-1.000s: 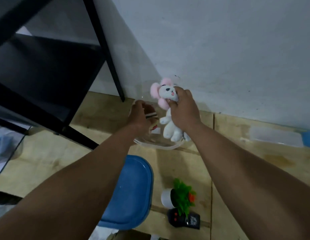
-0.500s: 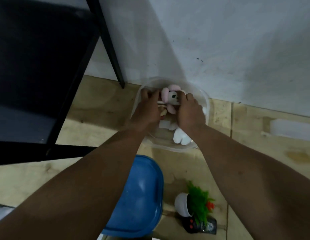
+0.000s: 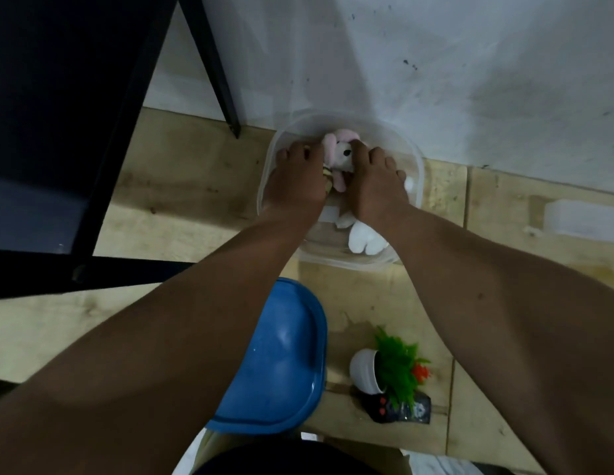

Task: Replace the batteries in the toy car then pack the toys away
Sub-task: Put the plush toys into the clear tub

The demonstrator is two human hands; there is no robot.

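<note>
A clear plastic container [image 3: 414, 158] stands on the wooden floor against the white wall. Inside it lies a white plush toy with pink ears [image 3: 341, 153], its white legs showing near the front rim. My left hand [image 3: 296, 180] and my right hand [image 3: 376, 181] are both down in the container, one on each side of the plush head, fingers bent over and pressing on it. Other contents under my hands are mostly hidden. The container's blue lid [image 3: 281, 361] lies on the floor nearer to me.
A black metal shelf frame [image 3: 209, 60] stands at the left, one leg close to the container. A small white pot with a fake green plant [image 3: 389, 371] lies tipped over a black remote [image 3: 398, 407] at lower right. A pale flat object [image 3: 583, 219] lies at far right.
The plush toy went from held up above the container by my right hand to lying down inside it. Both hands followed it in and now press on it.
</note>
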